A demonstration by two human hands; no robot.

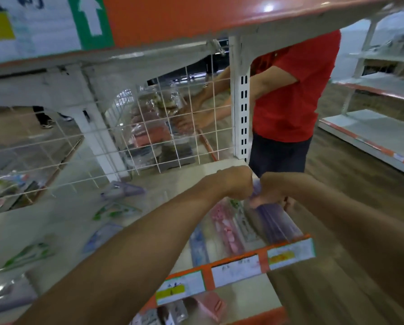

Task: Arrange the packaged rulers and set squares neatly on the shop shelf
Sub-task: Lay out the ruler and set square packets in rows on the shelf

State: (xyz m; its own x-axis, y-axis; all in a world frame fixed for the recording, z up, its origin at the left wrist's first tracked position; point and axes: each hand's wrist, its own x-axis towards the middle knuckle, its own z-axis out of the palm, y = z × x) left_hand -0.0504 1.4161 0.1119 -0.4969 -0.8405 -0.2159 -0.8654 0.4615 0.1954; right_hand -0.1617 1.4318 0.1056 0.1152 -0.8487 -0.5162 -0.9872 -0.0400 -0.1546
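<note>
Both my hands meet at the far right end of the white shelf (84,207). My left hand (236,182) is curled into a fist beside my right hand (267,192), and both grip the top end of a purple ruler pack (274,221) that lies along the shelf's right edge. Next to it lie a pink ruler pack (226,227), a clear pack (243,221) and a blue pack (198,242). Green set square packs (116,211) (30,254) and a purple set square pack (123,190) lie scattered to the left. The view is blurred by motion.
A white wire grid (126,141) backs the shelf, with an orange-edged shelf (196,17) overhead. A person in a red shirt (294,90) works on the far side of the grid. Price labels (236,269) line the front edge. Goods sit on the lower shelf (196,306).
</note>
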